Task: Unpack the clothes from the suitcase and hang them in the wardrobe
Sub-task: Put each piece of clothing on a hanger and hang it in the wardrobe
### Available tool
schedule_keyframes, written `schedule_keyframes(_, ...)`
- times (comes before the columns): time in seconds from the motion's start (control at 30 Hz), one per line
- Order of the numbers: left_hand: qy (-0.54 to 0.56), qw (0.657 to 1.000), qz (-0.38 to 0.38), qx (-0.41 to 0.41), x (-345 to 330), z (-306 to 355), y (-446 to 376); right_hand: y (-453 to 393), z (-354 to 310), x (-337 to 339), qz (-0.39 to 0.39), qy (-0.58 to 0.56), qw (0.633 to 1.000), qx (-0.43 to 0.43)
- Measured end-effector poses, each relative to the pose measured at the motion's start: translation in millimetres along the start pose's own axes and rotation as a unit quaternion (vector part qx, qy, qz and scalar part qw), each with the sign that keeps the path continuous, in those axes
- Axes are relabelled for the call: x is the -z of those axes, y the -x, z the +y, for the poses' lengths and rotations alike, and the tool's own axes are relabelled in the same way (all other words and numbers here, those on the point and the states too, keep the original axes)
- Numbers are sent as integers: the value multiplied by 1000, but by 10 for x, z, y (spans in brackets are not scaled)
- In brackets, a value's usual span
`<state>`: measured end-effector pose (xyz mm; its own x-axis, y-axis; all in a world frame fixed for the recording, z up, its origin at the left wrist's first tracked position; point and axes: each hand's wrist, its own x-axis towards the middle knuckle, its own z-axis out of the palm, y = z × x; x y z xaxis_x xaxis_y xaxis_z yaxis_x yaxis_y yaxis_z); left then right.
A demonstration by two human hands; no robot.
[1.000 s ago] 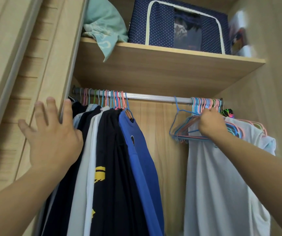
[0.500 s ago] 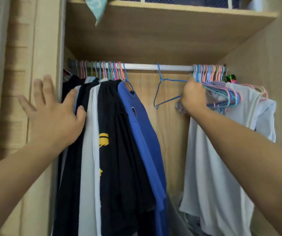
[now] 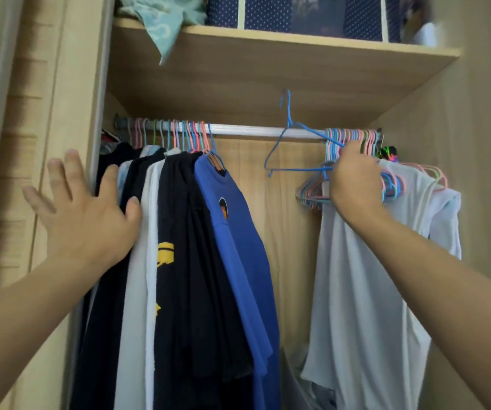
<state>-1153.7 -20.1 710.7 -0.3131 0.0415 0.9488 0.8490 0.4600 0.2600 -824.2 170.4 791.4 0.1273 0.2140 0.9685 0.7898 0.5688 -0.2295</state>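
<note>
A metal rail crosses the wardrobe under a wooden shelf. On its left hang several dark, white and blue garments; the blue shirt is the rightmost of them. My left hand, fingers spread, presses against the leftmost hanging clothes beside the door edge. My right hand grips a blue wire hanger lifted off the rail, its hook raised above the rail. A bunch of empty coloured hangers crowds the rail's right end, over a white garment. No suitcase is in view.
The wooden shelf overhead carries a crumpled teal cloth and a navy dotted storage box. The wardrobe door frame stands at left, the side wall at right. Bare rail runs between the two groups.
My right hand has lifted the blue hanger up off the rail; its hook now stands above the rail. The left hand stays spread against the left clothes. The camera has tilted up slightly.
</note>
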Motion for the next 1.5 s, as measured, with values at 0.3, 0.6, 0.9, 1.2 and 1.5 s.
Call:
schedule_keyframes(0.3, 30, 971, -187, -147, -108, 381, 1613, 3232, 397, -96, -484, 3, 870, -98)
schedule_keyframes(0.6, -78, 947, -214, -225, -12, -40, 1737, 3828, -52, -226, -261, -351, 695, -571)
schedule_keyframes(0.9, -52, 935, -243, -251, 41, -183, 1981, 4147, 203, -270, -405, -182, 800, -403)
schedule_keyframes(1.2, -177, 857, -365, -318, -59, -427, 1931, 4283, -915, -1269, -663, -173, 722, -101)
schedule_keyframes(1.5, -260, 742, -516, -341, -307, -613, 2693, 5101, 56, -789, -624, -220, 712, -235)
